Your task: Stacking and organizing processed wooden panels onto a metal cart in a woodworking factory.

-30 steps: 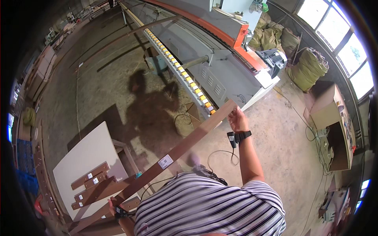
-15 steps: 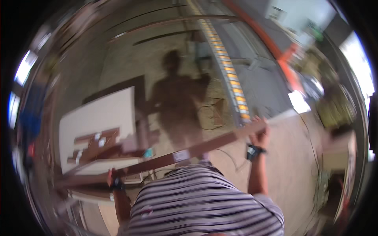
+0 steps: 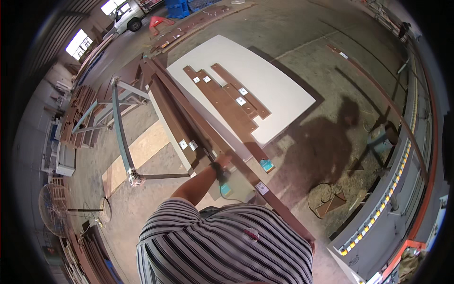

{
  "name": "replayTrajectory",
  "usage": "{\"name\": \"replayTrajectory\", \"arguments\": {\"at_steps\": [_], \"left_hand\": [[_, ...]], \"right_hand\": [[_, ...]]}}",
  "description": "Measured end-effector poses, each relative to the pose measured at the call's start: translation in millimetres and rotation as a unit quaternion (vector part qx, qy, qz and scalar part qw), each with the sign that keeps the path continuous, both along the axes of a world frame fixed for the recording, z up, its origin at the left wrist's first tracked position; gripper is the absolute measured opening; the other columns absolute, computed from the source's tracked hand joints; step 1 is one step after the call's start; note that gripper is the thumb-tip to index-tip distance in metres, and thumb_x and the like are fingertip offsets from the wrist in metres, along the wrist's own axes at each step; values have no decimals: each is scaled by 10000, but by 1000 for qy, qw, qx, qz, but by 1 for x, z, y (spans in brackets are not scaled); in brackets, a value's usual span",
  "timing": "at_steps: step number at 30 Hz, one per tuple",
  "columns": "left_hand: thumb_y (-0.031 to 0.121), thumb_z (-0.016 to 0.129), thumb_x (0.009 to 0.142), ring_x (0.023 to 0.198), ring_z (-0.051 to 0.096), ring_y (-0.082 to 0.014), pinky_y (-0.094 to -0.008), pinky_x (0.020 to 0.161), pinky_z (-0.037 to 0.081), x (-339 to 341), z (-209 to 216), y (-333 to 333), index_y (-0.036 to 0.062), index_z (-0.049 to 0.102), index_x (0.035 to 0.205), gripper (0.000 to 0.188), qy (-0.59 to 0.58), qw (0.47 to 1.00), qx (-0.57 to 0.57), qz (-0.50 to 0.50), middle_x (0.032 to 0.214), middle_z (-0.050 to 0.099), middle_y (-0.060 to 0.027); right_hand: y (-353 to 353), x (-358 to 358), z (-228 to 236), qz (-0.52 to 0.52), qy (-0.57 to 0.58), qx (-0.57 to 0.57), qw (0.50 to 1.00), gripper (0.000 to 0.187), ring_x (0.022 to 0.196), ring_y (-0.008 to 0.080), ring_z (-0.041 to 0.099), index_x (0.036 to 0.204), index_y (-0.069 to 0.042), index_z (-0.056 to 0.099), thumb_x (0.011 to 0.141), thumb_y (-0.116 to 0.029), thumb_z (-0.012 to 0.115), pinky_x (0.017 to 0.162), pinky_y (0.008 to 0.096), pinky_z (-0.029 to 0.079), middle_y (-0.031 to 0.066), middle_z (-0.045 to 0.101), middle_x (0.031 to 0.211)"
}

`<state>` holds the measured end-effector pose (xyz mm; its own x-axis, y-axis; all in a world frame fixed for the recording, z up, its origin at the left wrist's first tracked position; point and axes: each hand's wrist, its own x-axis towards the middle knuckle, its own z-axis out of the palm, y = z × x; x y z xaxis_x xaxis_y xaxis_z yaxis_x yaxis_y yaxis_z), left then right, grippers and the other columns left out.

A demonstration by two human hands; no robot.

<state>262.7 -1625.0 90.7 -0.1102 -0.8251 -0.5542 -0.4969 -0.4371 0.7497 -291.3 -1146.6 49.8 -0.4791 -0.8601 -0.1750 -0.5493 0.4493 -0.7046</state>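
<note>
A long brown board with a white label runs diagonally from the far left to my right side. My left hand, with a dark band at its wrist, is closed around the board near its middle. My right hand is almost wholly hidden behind my body at the board's near end; its fingers do not show. Just left of the board lie more long brown boards with labels, beside a pale edge strip. On a large white panel rest several shorter brown boards with labels and holes.
A metal trestle stands at the left, near stacked brown boards. At the right runs a conveyor with yellow rollers, a long brown bar leaning across it. A round fan stands at lower left.
My view and body have turned left, toward the white panel and trestle. The long board stays in my left hand; my right hand has passed almost out of sight.
</note>
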Motion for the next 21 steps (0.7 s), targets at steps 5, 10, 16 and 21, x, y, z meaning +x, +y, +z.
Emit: {"name": "replayTrajectory", "arguments": {"at_steps": [5,10,16,21], "left_hand": [[167,505,842,511,426,-106,-331,469,423,21,-37,37,124,466,672,180,37,985,-132,-101,557,343,23],[195,489,829,510,446,-141,-318,488,428,-29,-9,57,147,420,661,189,396,894,187,99,576,396,12],[208,562,818,746,575,-220,-380,634,488,-35,12,77,88,520,854,133,295,873,266,282,802,572,-70],[231,556,821,827,577,-262,-415,720,463,-27,10,85,53,587,867,186,326,871,250,270,812,612,-93]], "right_hand": [[-58,-11,-25,-76,-72,139,985,202,865,300,591,813,-54,636,734,-237,601,779,367,464,135,627,909],[-98,-27,31,20,37,132,990,182,877,308,575,897,-56,602,762,-165,547,736,387,467,146,610,897],[-170,-31,63,-27,-208,24,977,141,665,108,583,893,-81,570,817,-200,574,537,235,403,17,596,781],[-224,-30,174,-89,-393,11,915,192,786,156,619,1003,-81,548,859,-200,505,648,255,456,56,624,884]]}}
